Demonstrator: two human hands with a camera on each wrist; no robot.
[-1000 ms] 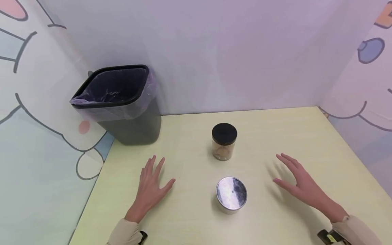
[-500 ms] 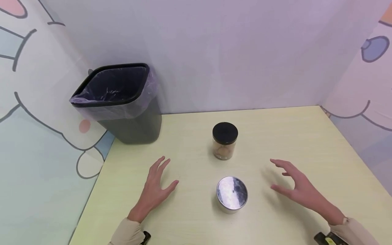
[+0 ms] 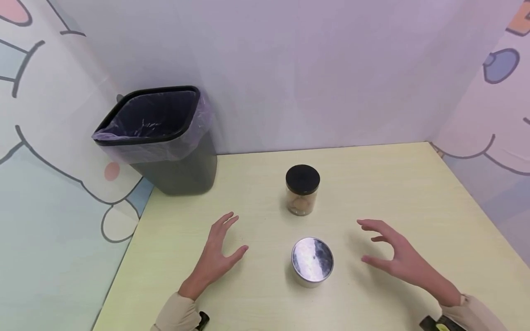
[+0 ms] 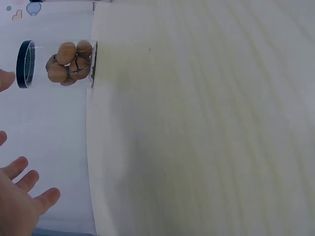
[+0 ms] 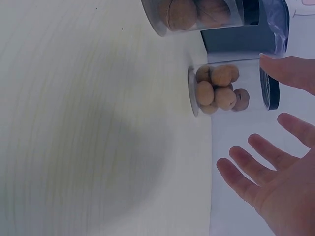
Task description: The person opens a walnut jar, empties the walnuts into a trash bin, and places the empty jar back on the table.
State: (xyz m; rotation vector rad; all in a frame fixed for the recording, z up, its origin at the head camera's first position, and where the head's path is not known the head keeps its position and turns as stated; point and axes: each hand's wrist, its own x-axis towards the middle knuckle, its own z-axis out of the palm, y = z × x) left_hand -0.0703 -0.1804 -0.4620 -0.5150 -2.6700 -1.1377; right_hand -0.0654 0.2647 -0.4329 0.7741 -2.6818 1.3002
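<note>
A clear jar with a black lid (image 3: 302, 180) stands upright toward the back; walnuts (image 4: 71, 64) show through its side in the left wrist view. Nearer the person is a second jar, whose shiny silver lid (image 3: 312, 259) is seen from above; the right wrist view shows walnuts (image 5: 197, 12) inside it too. My left hand (image 3: 213, 259) hovers left of the silver-lidded jar, fingers spread and slightly bent, touching nothing. On the other side, my right hand (image 3: 393, 253) is held with thumb and fingers apart, facing the same jar across a gap.
A grey trash bin (image 3: 178, 170) lined with a thin purple bag stands at the back left of the pale wooden table (image 3: 372, 184). A plain wall (image 3: 314, 78) rises behind, and cartoon-printed panels (image 3: 54, 184) flank both sides.
Both hands have drifted inward toward the silver-lidded jar, left hand to the right and right hand to the left. Their fingers have bent a little more. The jars and bin stay put.
</note>
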